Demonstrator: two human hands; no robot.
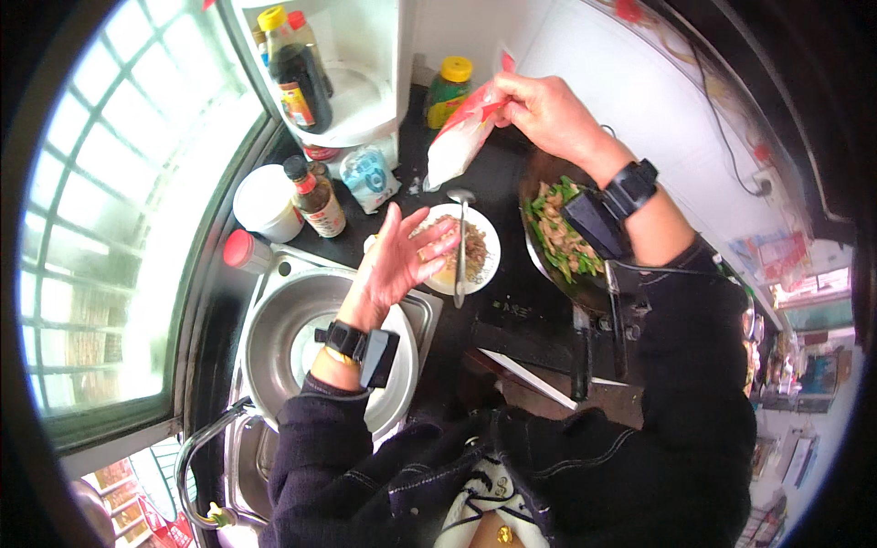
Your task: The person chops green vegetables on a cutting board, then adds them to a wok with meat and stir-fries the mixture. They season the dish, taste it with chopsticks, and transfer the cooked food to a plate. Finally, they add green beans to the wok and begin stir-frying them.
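Note:
My right hand (545, 113) pinches the top of a clear and red plastic bag (455, 154) with white contents, which hangs above the black counter. My left hand (394, 264) holds nothing; its palm is turned up and the fingers are spread over the left side of a white bowl (490, 229). Minced meat (476, 250) fills part of that bowl, and a metal spoon (462, 253) lies across it. Below my right forearm a wok (548, 277) holds sliced meat with green vegetable pieces (555, 233), partly hidden by the wrist device.
A metal basin (264, 342) sits at the sink, near a curved faucet (185, 459). Around the back left stand a white tub (264, 202), a sauce bottle (318, 202), a blue and white packet (370, 178) and a yellow-capped green jar (449, 92). Wok handles (581, 356) point towards me.

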